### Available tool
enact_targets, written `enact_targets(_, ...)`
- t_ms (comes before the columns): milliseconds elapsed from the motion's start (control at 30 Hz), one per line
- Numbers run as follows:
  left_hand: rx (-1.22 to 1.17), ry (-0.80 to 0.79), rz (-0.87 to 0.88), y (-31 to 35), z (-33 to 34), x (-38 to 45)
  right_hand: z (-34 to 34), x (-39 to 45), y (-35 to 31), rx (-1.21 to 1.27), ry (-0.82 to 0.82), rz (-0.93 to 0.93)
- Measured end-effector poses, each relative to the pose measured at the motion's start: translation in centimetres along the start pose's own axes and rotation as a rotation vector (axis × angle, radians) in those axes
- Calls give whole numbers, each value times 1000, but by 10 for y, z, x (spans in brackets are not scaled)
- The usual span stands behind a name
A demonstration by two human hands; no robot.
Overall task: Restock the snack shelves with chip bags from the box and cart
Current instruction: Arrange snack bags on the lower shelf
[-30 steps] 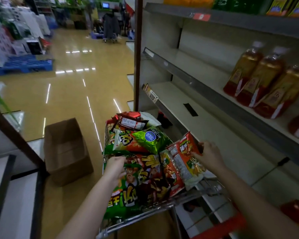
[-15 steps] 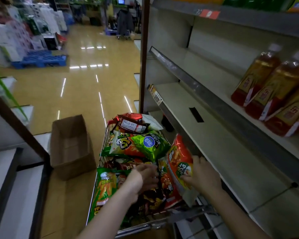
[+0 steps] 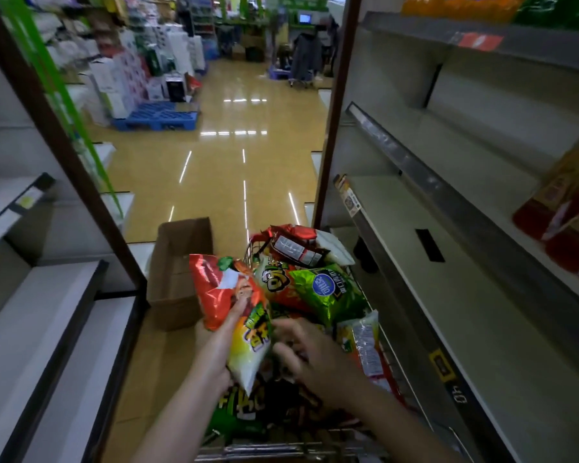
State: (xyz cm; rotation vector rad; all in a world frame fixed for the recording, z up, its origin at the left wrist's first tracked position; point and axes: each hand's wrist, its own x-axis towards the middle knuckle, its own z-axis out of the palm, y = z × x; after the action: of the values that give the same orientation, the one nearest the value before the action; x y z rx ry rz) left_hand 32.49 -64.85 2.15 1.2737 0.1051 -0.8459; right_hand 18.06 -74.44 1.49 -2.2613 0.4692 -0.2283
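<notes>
— How far along is the restock?

— Barely begun, I'd judge: the snack shelf (image 3: 475, 315) on the right stands bare while the cart (image 3: 281, 451) brims with chip bags; the cardboard box (image 3: 178, 272) sits on the floor beside it.

— And the hands?

— The left hand (image 3: 214, 349) grips an orange chip bag (image 3: 228, 295), lifted above the pile. The right hand (image 3: 310, 354), fingers curled, reaches into the heap just beside it; whether it holds anything, I cannot tell.
</notes>
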Motion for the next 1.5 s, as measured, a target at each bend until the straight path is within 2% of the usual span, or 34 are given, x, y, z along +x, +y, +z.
enact_targets(67, -24, 34, 25, 7, -20, 2, -2, 12, 23, -88, 20, 212)
enact_targets(133, -70, 54, 49, 13, -38, 0, 5, 25, 37, -196, -98, 372)
enact_targets(200, -80, 54, 38, 18, -52, -4, 25, 38, 42, -83, -250, 532)
enact_targets(300, -53, 53, 41, 23, -73, -12, 64, 60, 42, 118, -316, 725)
enact_targets(433, -24, 109, 68, 27, -100, -21, 97, 74, 36, 262, -188, 819)
enact_targets(567, -2, 120, 54, 27, -115, -29, 99, 72, 32, 459, -11, 842)
enact_targets(633, -12, 123, 65, 29, -118, -36, 96, 67, 28, 563, 68, 825)
enact_targets(733, -72, 87, 45, 31, -119, -47, 88, 61, 17, 724, 199, 650)
enact_targets(867, -143, 42, 49, 32, -116, -64, 66, 63, -11, 774, 222, 497)
enact_targets(933, -160, 30, 72, 33, -115, -73, 47, 66, -26, 752, 145, 419)
enact_targets(1033, -143, 7, 102, 33, -110, -86, 29, 68, -50, 640, -99, 307)
enact_targets(1133, -140, 6, 107, 29, -110, -99, 28, 67, -77, 501, -345, 216)
enact_targets(1233, -182, 16, 109, 30, -123, -115, 37, 66, -100, 456, -505, 116)
enact_targets(1400, -204, 51, 145, 42, -164, -145, 69, 67, -137, 297, -627, -47)
enact_targets(1500, -346, 130, 218, 42, -190, -166, 105, 70, -163, 216, -621, -148)
